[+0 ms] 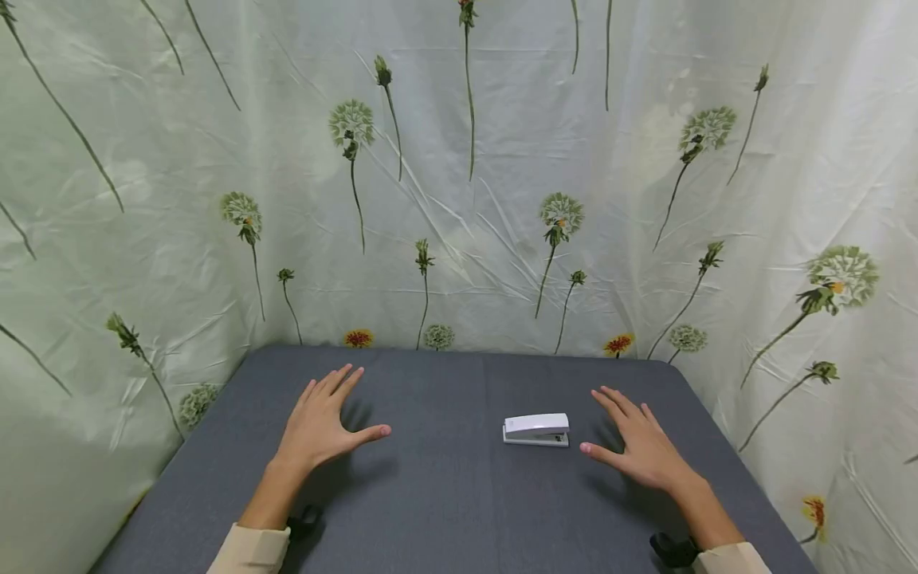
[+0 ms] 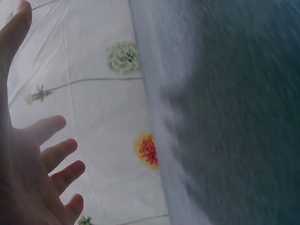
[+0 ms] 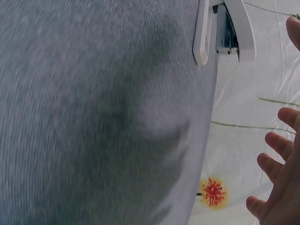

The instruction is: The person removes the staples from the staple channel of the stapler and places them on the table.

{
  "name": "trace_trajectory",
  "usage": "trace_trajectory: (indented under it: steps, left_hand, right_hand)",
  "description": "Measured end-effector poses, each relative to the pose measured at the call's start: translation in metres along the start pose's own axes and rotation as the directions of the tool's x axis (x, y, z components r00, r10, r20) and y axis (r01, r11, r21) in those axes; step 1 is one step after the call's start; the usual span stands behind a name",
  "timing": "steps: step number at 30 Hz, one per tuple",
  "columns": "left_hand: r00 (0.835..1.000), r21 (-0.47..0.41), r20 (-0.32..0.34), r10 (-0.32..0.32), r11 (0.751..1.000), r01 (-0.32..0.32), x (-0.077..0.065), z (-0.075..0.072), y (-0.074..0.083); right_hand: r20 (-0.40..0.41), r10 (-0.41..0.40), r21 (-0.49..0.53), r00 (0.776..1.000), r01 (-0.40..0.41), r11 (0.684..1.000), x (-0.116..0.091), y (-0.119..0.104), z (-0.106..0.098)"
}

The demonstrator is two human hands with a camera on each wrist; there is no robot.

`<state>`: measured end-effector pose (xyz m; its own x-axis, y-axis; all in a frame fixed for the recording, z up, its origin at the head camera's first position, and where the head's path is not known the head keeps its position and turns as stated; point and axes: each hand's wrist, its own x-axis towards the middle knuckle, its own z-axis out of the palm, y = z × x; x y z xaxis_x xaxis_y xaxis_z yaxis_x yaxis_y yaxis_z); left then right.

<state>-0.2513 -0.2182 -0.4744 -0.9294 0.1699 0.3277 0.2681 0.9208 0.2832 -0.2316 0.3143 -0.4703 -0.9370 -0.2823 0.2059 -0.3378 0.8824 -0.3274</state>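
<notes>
Stapler (image 1: 536, 426): white, oblong
Place: nearer the counter's (image 1: 445, 510) right edge, between our left hand (image 1: 319, 426) and closer right hand (image 1: 641, 448)
Hands: fingers spread wide

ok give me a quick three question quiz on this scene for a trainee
1. Which hand is nearer the white stapler in the head view?
A) left
B) right

2. True or false: the left hand is gripping something.

3. Fill in the gap: the pale curtain beyond the grey table is printed with ____.

Key:
1. B, the right hand.
2. False; its fingers are spread and it holds nothing.
3. Flowers.
</notes>
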Motion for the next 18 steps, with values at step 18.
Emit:
trace_trajectory:
  steps: [18]
  left_hand:
    - [0.988, -0.069, -0.079, 0.130, 0.988, -0.135, 0.023, 0.032, 0.044]
  right_hand:
    - [-0.049, -0.040, 0.125, 0.998, 0.046, 0.991, 0.018, -0.015, 0.034]
